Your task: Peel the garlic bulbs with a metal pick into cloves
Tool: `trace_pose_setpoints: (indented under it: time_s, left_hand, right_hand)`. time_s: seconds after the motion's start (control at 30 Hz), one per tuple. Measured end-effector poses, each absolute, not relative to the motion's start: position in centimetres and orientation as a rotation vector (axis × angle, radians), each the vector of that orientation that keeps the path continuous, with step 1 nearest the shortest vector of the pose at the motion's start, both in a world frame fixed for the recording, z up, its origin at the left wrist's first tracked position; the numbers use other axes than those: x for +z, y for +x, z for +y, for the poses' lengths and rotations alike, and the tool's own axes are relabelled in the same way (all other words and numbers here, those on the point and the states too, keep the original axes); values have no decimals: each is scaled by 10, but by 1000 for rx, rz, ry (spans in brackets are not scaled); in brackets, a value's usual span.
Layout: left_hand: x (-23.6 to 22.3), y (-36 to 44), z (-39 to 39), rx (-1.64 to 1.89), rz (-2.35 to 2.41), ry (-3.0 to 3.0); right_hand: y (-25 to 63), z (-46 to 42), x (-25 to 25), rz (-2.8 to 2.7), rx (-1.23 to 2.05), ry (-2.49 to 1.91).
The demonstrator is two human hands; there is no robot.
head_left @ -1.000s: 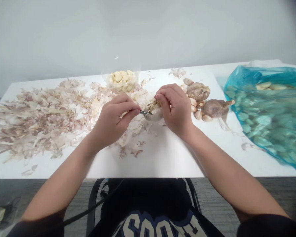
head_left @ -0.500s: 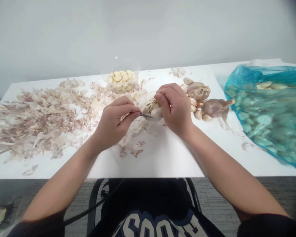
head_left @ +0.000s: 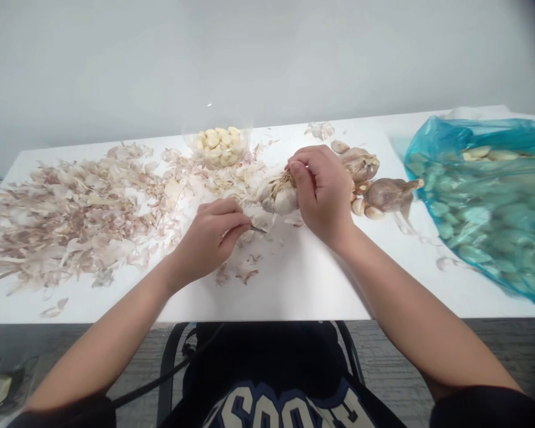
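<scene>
My right hand is closed around a garlic bulb, whose pale cloves and dry top face left. Between the fingertips of my left hand is a thin metal tool with a narrow tip; the fingers cover the rest, so I cannot tell if it is a knife or tweezers. The tip points right, below the bulb and apart from it. Just right of my right hand lie two more garlic bulbs and several loose unpeeled cloves.
A wide heap of garlic skins covers the left of the white table. Peeled cloves fill a clear container at the back. A blue plastic bag full of cloves stands at the right. The wall rises behind the table.
My left hand has moved down and slightly left, drawing the tool's tip away from the bulb. My right hand has shifted slightly right with the bulb, whose cloves now show more.
</scene>
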State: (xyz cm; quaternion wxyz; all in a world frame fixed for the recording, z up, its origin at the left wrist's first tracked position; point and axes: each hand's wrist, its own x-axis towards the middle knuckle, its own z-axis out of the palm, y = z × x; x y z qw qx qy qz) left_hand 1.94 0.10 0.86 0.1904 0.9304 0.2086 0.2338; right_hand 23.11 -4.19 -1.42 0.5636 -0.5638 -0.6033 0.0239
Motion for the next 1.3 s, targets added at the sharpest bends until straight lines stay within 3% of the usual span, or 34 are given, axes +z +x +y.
trace_pose_setpoints:
  time_s: [0.3, 1.3]
  left_hand:
    - [36, 16, 6, 961, 624, 2608]
    - [46, 37, 29, 733, 473, 2812]
  right_hand:
    - [232, -42, -15, -1409, 111, -1330]
    - [230, -42, -12, -1444, 70, -1319]
